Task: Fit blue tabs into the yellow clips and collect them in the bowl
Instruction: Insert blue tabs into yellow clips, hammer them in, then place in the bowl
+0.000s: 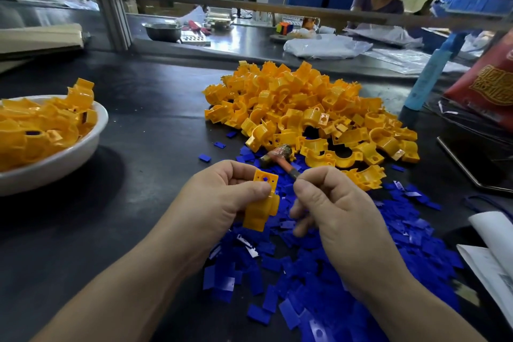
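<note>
My left hand (230, 197) grips a yellow clip (262, 203) just above the table, its holed flat end up. My right hand (336, 208) hovers close to the clip's right with fingers curled and thumb against the index finger. What it pinches, if anything, is hidden. A heap of blue tabs (319, 258) lies under and in front of both hands. Behind them sits a big pile of loose yellow clips (305, 108). At the left stands the white bowl (69, 155), filled with yellow clips.
A small orange-handled hammer (280, 155) lies between the piles, its handle end touching my right fingertips. Papers (491, 247) and a dark tray (477, 158) are at the right edge, with a red bag (488, 86) behind. A person sits across the far bench.
</note>
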Available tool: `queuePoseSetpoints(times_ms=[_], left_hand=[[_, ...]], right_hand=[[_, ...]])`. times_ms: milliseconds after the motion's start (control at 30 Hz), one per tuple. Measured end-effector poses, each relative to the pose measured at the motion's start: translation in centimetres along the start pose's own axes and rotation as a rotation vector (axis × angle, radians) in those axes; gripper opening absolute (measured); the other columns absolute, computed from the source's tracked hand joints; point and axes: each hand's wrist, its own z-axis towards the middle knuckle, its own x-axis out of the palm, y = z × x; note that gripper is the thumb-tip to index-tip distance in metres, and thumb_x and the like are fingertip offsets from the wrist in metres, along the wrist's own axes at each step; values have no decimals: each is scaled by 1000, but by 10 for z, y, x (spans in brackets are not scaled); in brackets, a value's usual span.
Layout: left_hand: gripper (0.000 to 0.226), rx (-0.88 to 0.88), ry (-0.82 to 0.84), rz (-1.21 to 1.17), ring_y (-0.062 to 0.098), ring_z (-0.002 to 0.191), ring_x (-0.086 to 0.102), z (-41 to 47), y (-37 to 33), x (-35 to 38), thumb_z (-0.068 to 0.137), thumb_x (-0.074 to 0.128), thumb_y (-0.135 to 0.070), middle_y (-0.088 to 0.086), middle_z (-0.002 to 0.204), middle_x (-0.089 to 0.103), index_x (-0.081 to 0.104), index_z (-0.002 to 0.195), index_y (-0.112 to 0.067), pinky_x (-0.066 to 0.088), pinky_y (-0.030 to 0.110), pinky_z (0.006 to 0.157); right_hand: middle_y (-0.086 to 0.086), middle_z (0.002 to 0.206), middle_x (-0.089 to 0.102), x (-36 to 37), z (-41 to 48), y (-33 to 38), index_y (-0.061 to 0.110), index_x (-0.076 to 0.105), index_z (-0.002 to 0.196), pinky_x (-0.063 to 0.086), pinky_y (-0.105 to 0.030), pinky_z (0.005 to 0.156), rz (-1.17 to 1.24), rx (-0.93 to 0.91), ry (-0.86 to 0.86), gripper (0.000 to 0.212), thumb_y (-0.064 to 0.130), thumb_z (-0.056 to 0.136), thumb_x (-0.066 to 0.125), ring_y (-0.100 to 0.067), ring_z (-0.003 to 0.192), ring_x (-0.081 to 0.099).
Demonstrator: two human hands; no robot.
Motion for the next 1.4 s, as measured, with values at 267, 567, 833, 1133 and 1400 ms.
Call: queuePoseSetpoints(times_ms=[267, 567, 833, 1133, 1400], left_hand=[[41, 77, 156, -40, 24, 86, 75, -5, 4, 7, 63, 82, -35, 8, 95, 77, 71, 102, -25, 58, 29, 69], [31, 66, 188, -33, 26, 92, 73, -5, 7, 8, 77, 75, -43, 8, 99, 76, 75, 104, -28, 57, 37, 74], [31, 70, 182, -31, 28, 94, 73, -6, 9, 8, 77, 72, -43, 8, 100, 76, 75, 104, -28, 58, 38, 73], [28, 92, 184, -36, 27, 93, 74, -8, 6, 9, 76, 71, -46, 8, 97, 77, 75, 97, -29, 56, 39, 76], [25, 105, 150, 3, 26, 87, 73, -13, -7, 6, 76, 68, -39, 9, 92, 76, 76, 95, -26, 57, 34, 69]], right_hand=[[-6, 62, 63, 1, -4, 3, 30, 65, 84, 51, -25, 46, 27, -46, 19, 9, 28, 88, 58, -16, 49, 59], [7, 77, 63, 4, -7, 2, 39, 59, 88, 53, -22, 53, -176, -169, -67, 14, 47, 77, 56, -12, 63, 62], [12, 94, 68, 1, -2, -1, 42, 65, 98, 55, -20, 68, 102, -6, 79, 24, 41, 75, 60, -8, 87, 67], [12, 93, 71, 1, -4, 4, 37, 71, 91, 52, -13, 66, 167, -54, 59, 19, 32, 76, 61, -5, 87, 67], [17, 95, 66, 1, -5, 7, 42, 65, 98, 55, -17, 66, -16, -114, 58, 22, 42, 78, 57, -3, 87, 65]])
